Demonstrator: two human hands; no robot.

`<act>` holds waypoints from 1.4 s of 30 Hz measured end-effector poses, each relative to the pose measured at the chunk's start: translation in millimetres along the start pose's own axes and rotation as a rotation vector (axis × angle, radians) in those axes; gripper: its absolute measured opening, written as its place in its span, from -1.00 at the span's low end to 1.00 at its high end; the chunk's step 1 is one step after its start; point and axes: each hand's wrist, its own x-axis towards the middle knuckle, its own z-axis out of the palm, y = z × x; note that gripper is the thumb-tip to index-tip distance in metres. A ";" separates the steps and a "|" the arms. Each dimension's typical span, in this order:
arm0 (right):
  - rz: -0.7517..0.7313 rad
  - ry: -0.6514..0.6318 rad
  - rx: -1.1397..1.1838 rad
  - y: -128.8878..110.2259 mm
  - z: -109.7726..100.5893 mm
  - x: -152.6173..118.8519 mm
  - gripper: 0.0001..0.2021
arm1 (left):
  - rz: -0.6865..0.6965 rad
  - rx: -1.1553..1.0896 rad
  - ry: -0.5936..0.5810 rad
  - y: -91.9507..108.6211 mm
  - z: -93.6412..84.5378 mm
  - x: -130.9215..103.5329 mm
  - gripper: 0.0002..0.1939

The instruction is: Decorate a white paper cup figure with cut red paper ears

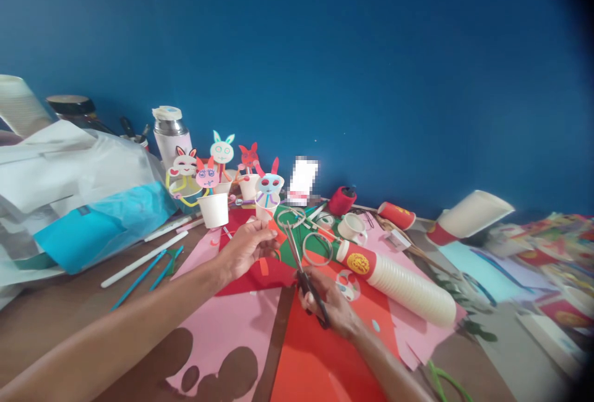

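My left hand (250, 246) pinches a small piece of orange paper (278, 232) between thumb and fingers, above red paper (236, 281). My right hand (331, 303) is wrapped around the black handles of a pair of scissors (294, 244). Their blades point away from me, close to the orange paper's right side. Below the right hand lies a large orange-red sheet (325, 359). To the left, pink paper (250, 328) has round holes cut in it. Beyond my left hand stand several paper cups (214, 211) with paper animal faces, one being a light blue face (270, 184) with red ears.
A long stack of paper cups (408, 287) lies to the right, near a small white cup (352, 227) and a tape roll (318, 247). Plastic bags (93, 173) and blue scissors (158, 263) are on the left. A blue wall (325, 68) rises behind a pixelated bright rectangle (304, 179).
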 end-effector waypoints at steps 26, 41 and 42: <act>-0.004 -0.077 0.013 -4.3 -0.3 0.4 -0.62 | -0.118 0.156 -0.107 -8.1 1.6 -4.0 -0.85; 0.023 -0.050 -0.008 -4.6 1.1 1.4 -0.59 | -0.090 0.106 -0.067 -14.6 4.5 -3.8 -0.85; 0.025 -0.049 -0.002 -3.5 1.2 1.4 -0.59 | -0.089 0.100 -0.064 -14.8 4.8 -3.9 -0.85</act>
